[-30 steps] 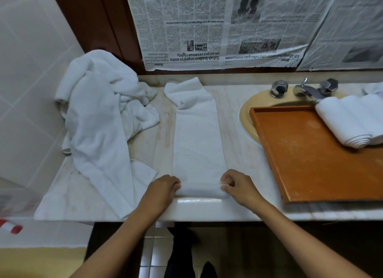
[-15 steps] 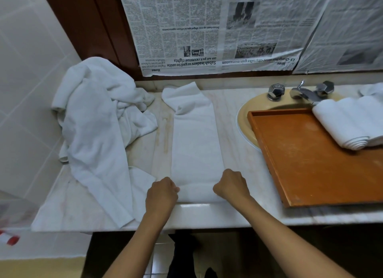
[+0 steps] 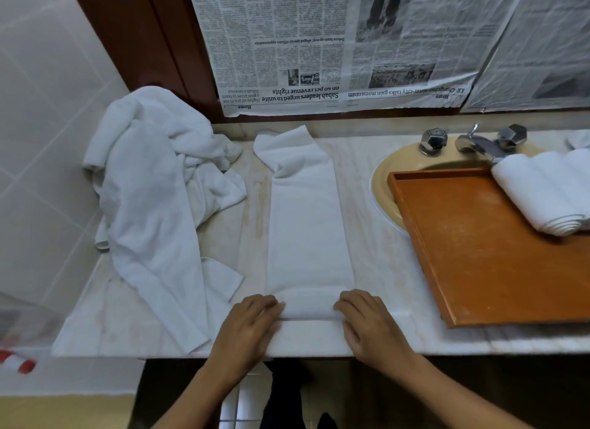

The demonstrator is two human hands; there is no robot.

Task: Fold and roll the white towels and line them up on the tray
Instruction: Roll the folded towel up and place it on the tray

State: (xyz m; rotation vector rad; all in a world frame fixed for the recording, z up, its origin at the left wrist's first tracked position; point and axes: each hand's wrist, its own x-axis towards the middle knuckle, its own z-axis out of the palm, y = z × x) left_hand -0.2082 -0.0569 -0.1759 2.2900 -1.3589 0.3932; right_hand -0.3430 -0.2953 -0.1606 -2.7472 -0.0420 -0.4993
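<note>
You've got newspaper sheets (image 3: pixel 287 45) hanging upside down on the wall from 12 to 2 o'clock, with a dark brown panel (image 3: pixel 143 38) at 11. The marble counter (image 3: pixel 376 237) runs across the centre. There's a yellow basin (image 3: pixel 383 185) at 2, with a chrome tap (image 3: pixel 475 142) and two faceted knobs (image 3: pixel 433 139) at its far rim. The tiled wall (image 3: pixel 48 109) is at 9. A red-and-white object (image 3: pixel 16 361) sits at 8, too blurred to identify.
</note>
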